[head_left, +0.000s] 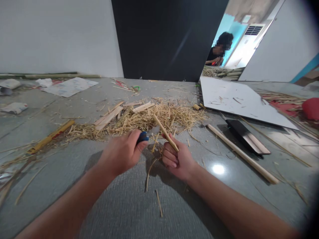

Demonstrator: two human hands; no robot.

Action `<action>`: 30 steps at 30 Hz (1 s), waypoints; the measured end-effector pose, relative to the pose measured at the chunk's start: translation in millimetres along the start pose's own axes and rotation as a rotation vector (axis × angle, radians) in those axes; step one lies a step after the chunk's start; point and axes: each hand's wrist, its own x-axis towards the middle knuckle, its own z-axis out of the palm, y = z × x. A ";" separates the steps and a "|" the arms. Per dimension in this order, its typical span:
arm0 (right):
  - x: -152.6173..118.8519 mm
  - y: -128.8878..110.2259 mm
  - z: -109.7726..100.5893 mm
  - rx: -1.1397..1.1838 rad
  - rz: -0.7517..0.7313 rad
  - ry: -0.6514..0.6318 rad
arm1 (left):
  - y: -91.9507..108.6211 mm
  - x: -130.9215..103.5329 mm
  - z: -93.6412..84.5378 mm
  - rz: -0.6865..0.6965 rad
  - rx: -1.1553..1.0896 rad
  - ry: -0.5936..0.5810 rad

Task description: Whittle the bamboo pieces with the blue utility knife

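Note:
My left hand is closed round the blue handle of a utility knife, whose short blade points right. In my right hand a slim wooden stick is gripped near its lower end, slanting up and to the left. The blade tip lies close to the stick's side; whether it touches I cannot tell. Just beyond both hands spreads a heap of pale shavings, with flat wood pieces on its left part. A loose curled strip lies beneath the hands.
On the right are a long wooden-handled tool, a black flat object and a white board. A yellow stick lies left. Paper rests near the back wall. Another person shows at the upper right.

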 end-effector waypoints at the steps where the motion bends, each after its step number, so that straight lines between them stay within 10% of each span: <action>1: 0.0 0.5 0.6 -0.008 0.003 0.005 | 4.7 -1.1 3.3 0.057 -0.034 -0.030; 21: 1.8 5.5 6.7 -0.042 0.021 0.094 | 24.7 1.6 3.0 0.070 0.111 -0.196; 30: -15.5 8.6 7.6 -0.131 0.056 -0.030 | -47.6 18.9 -5.8 -0.275 0.121 -0.024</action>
